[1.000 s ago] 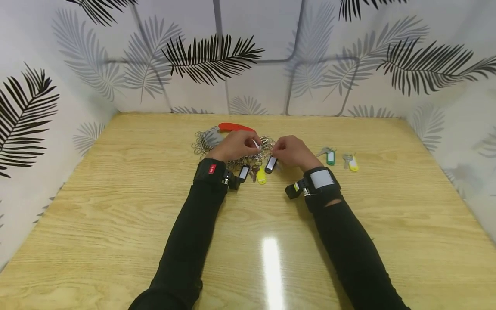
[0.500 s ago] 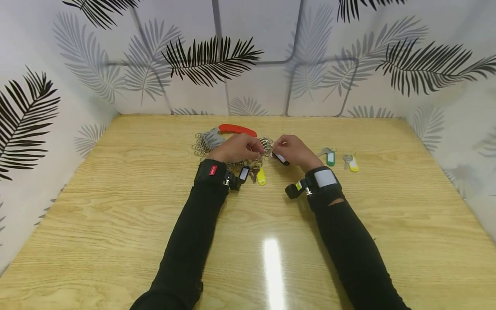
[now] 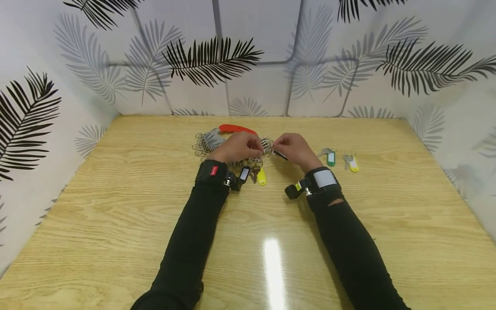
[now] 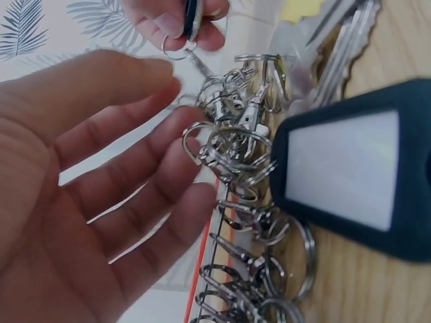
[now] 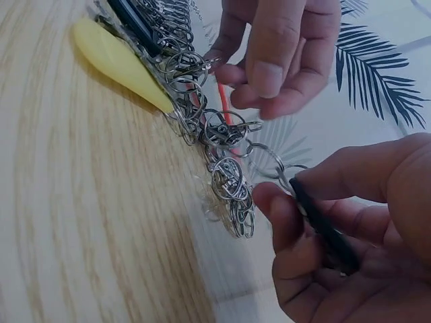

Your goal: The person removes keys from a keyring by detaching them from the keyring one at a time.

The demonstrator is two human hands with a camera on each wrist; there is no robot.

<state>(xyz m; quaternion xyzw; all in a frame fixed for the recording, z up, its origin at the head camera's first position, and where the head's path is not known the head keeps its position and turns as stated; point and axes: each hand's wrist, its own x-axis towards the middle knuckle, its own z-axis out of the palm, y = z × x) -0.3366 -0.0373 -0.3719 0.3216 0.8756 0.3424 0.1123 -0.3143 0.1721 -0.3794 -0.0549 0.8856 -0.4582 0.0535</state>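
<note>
My right hand [image 3: 295,150] pinches a black key tag [image 5: 326,232] with a split ring at its end, close beside the metal clasps. That ring reaches toward a pile of silver split rings and clasps [image 5: 232,185]. Facing it, my left hand [image 4: 101,168] has loosely bent fingers, the fingertips right at the rings [image 4: 222,145] and nothing gripped between thumb and index finger. Below the left hand, another black key tag with a white label [image 3: 244,173], a brownish key [image 3: 255,173] and a yellow key tag [image 3: 261,176] lie on the table.
Behind the left hand lie a red curved strip [image 3: 237,128] and a grey flat piece [image 3: 213,138] among the rings. To the right are a key with a green tag [image 3: 331,158] and one with a yellow tag [image 3: 353,164]. A leaf-patterned curtain [image 3: 255,86] borders the wooden table [image 3: 128,215].
The black tag in my right hand has swung from hanging below the fingers to lying up against them. A small white item by my left fingertips no longer shows.
</note>
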